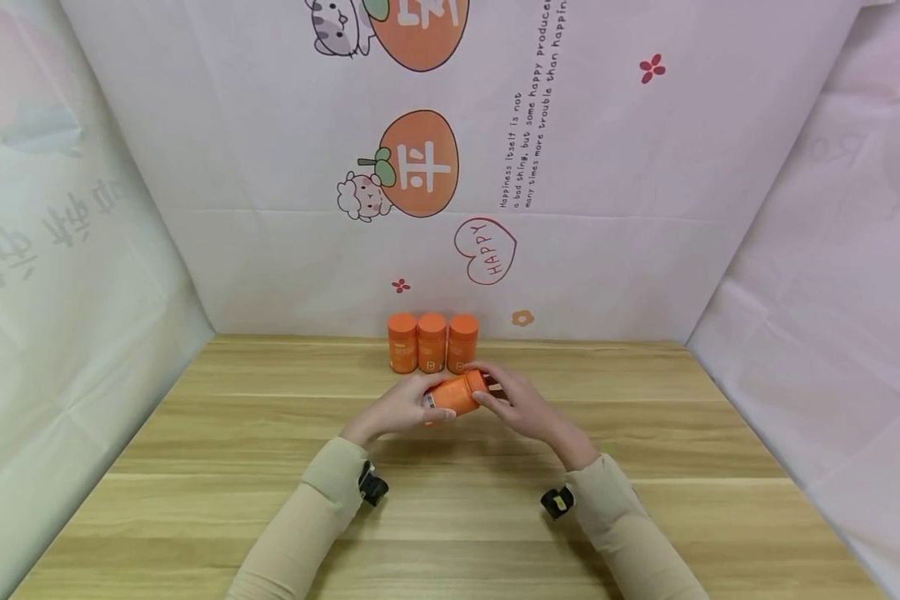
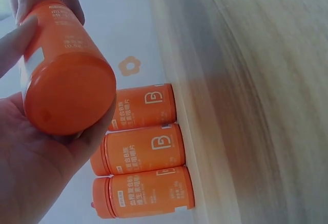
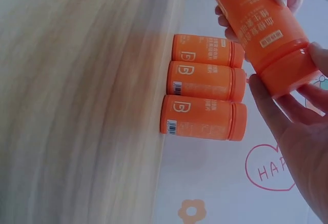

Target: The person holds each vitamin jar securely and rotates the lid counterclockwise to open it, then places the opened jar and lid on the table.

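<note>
An orange pill bottle (image 1: 453,396) is held tilted in the air between both hands, its orange lid toward the right. The left hand (image 1: 403,407) grips the bottle's body near its base, thumb along one side; the left wrist view shows the round orange base (image 2: 72,95). At the other end, the right hand (image 1: 523,407) pinches the lid (image 3: 288,71) between thumb and fingers. The lid sits on the bottle. Behind the hands, three matching orange bottles (image 1: 432,343) stand upright in a row on the wooden table, lids on.
The wood-grain table (image 1: 450,533) meets a white printed back panel (image 1: 607,250) just behind the row of bottles. White side panels (image 1: 817,275) rise at left and right. Dark wrist cameras (image 1: 372,485) are strapped below both sleeves.
</note>
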`<state>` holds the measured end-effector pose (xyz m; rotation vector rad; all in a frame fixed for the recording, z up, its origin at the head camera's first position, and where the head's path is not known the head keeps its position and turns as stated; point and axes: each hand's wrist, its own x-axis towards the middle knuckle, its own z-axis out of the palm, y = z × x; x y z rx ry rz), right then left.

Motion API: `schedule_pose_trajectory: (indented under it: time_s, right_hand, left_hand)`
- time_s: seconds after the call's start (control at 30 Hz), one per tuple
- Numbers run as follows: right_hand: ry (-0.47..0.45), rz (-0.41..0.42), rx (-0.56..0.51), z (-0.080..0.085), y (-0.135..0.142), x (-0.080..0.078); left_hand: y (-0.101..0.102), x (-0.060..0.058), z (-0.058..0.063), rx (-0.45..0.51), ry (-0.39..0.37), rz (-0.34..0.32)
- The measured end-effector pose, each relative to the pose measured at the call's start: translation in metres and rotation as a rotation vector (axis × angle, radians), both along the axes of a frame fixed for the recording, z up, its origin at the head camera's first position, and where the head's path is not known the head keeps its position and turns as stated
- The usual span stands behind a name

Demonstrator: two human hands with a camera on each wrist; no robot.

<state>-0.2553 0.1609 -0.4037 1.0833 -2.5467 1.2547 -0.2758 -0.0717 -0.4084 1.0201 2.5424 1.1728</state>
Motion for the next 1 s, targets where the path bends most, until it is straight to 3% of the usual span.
schedule_pose_trajectory:
  time_s: [0.3,0.5,0.7,1.0]
  right_hand:
    - [-0.051,0.096,-0.084,0.027,0.000,0.020]
    - [-0.063,0.084,-0.095,0.033,0.001,0.025]
    - [-0.107,0.020,-0.123,0.033,0.001,0.024]
    - [-0.125,-0.178,-0.101,0.006,0.004,0.000]
  left_hand:
    - [0.001,0.001,0.000,0.046,-0.025,-0.034]
    - [0.003,0.002,0.000,0.055,-0.034,-0.019]
    - [0.006,0.004,0.000,0.048,-0.012,0.011]
    - [0.012,0.005,-0.003,0.045,0.004,0.044]
